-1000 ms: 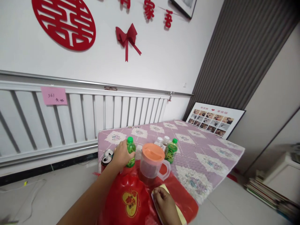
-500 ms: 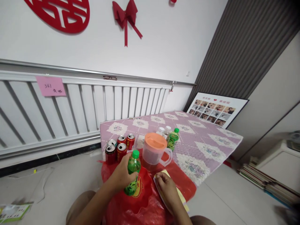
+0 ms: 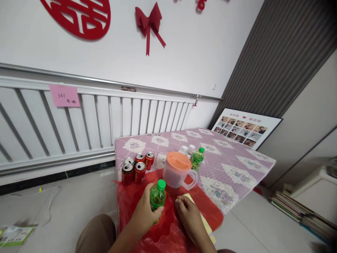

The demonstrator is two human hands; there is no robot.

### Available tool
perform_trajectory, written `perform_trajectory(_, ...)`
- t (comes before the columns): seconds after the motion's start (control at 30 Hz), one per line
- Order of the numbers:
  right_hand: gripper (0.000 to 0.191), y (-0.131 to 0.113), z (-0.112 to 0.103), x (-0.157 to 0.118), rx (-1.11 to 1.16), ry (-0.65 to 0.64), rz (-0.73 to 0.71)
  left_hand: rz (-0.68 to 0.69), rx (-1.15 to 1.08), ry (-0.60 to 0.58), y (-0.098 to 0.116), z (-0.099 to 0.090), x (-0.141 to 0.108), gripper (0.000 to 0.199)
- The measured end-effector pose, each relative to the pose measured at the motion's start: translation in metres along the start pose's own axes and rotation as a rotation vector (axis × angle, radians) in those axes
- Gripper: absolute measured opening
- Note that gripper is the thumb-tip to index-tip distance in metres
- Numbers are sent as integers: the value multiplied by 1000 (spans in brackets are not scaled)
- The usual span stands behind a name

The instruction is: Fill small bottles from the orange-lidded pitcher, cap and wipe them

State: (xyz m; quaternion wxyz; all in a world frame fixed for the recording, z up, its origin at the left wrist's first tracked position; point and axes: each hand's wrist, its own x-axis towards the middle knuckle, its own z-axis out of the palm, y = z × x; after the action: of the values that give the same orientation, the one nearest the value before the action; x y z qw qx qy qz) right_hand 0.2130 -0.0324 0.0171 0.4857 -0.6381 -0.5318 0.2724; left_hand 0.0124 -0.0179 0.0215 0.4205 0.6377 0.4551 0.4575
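Observation:
My left hand [image 3: 145,211] is wrapped round a green plastic bottle [image 3: 158,197] with a green cap, held above the red plastic sheet [image 3: 126,214]. The bottle tilts slightly, its cap towards the far side. My right hand [image 3: 190,215] rests closed over a pale yellow sheet or cloth [image 3: 206,222], fingertips pinched together; what they hold, if anything, is hidden. Just beyond my hands stands a clear plastic pitcher [image 3: 172,177] with an orange lid [image 3: 179,161]. Several drink cans, mostly red [image 3: 139,173], stand left of the pitcher.
Behind the pitcher are a second green bottle [image 3: 197,160] and two white-capped bottles [image 3: 184,149]. A purple patterned cloth [image 3: 223,154] covers the table. A white radiator [image 3: 100,119] runs along the wall. A photo board [image 3: 246,128] leans at the back right.
My left hand has moved the bottle slightly right and nearer, tipping it a little. My right hand stays closed in about the same place. The view has shifted slightly.

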Motion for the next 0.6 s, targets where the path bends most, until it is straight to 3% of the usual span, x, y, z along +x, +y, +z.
perform_trajectory(0.2, 38, -43, 17, 0, 73, 69, -50, 16, -22, 41, -10, 4, -4, 74)
perform_trajectory(0.37, 46, -86, 42, -7, 338, 24, -60, 48, -38, 38, -15, 5, -4, 75)
perform_trajectory(0.47, 45, -94, 54, -9, 345, 24, -64, 67, -56, 39, -18, 7, -3, 73)
perform_trajectory(0.6, 31, -93, 64, -10, 298, 19, -62, 84, -75, 63, -22, 8, -3, 72)
